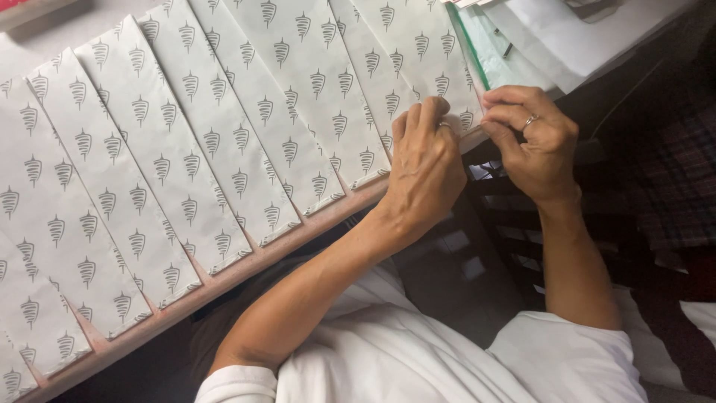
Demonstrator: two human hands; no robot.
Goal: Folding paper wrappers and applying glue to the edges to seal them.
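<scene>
Row of white paper sleeves [160, 160] printed with grey spindle motifs, laid side by side, overlapping, along pinkish table edge [224, 282]. Stack of plain white sheets [574, 37] at top right. Dark slatted chair [514, 216] below table. Plaid cloth [682, 175] far right.

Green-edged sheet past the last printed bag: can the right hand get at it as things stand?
Probably yes. The right hand rests at the table edge on the last printed paper bag, right beside the green-edged sheet; nothing lies between, though both hands are busy pinching the bag's corner.
</scene>
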